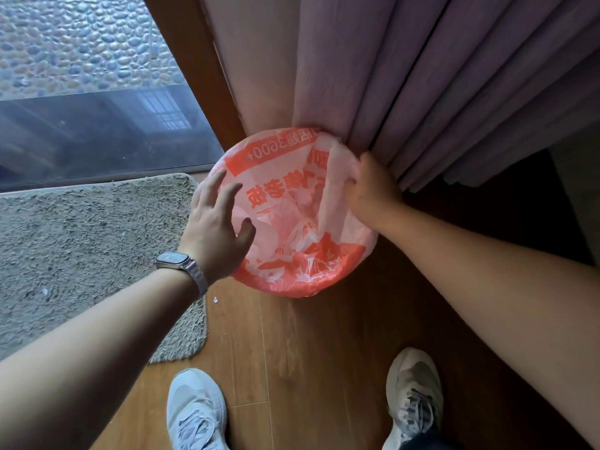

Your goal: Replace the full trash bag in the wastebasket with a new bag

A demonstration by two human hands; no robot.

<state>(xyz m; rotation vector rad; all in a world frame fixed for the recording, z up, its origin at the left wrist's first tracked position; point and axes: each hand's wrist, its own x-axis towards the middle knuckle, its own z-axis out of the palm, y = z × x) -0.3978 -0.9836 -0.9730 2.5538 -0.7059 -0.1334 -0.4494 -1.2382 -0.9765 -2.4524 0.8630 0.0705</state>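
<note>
Trash bag [292, 274] (orange print) lining wastebasket, right hand [373, 186] apparently pinching its rim; left hand [216, 228] spread, empty

the floor [311, 345] is brown wood planking. on it lie a shaggy grey-beige rug [81, 254] at the left by the window, the bag-lined wastebasket [302, 287] against the curtain hem, two pale sneakers [194, 407] near the bottom edge, and a small white scrap [215, 299], possibly paper, just beside the rug
</note>
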